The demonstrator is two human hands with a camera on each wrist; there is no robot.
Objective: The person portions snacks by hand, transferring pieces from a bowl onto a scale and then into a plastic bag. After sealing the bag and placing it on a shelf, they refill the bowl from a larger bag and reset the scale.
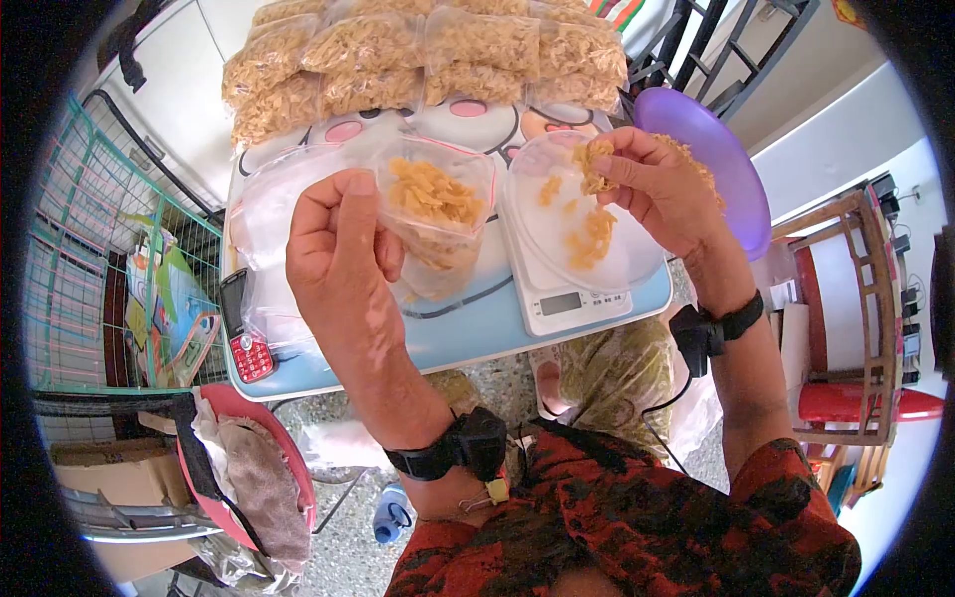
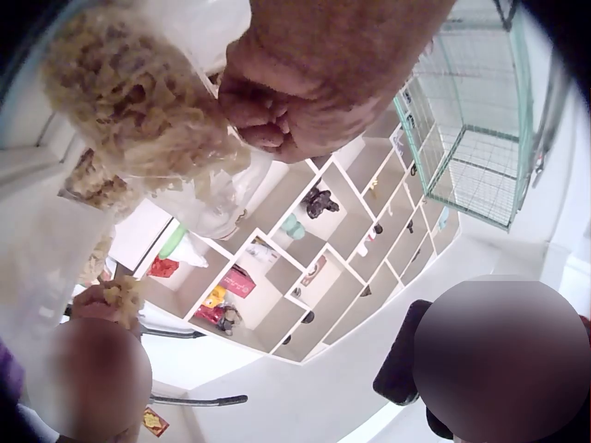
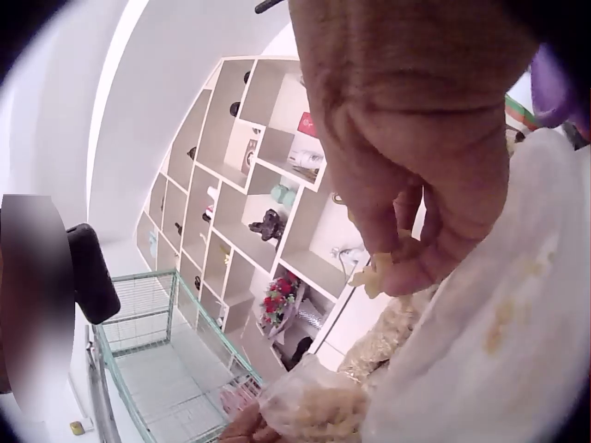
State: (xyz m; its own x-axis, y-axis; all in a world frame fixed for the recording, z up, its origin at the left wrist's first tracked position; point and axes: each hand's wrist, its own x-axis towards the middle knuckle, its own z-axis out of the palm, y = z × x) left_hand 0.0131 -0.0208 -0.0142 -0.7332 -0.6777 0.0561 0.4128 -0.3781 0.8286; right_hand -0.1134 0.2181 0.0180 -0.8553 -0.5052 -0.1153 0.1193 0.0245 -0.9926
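Observation:
My left hand [image 1: 343, 239] grips the edge of a clear zip bag [image 1: 443, 251] part filled with yellowish dried flakes; its top stands open toward the head camera. In the left wrist view the same bag [image 2: 138, 101] hangs beside the fingers. With thumb and fingers, my right hand [image 1: 657, 189] pinches a small clump of flakes [image 1: 594, 167] over a clear round tray [image 1: 632, 261]. More loose flakes [image 1: 590, 237] lie in that tray, which sits on a white kitchen scale [image 1: 577, 310]. The right wrist view shows pale flakes [image 3: 371, 277] at the pinching fingertips.
Stacked filled bags [image 1: 378, 55] line the table's far side. Flat clear bags [image 1: 284, 209] lie at the left, near a red keypad phone [image 1: 251, 358]. A purple basin [image 1: 731, 164] stands at the right, flakes showing behind my right hand. The blue table edge [image 1: 468, 348] is close to my body.

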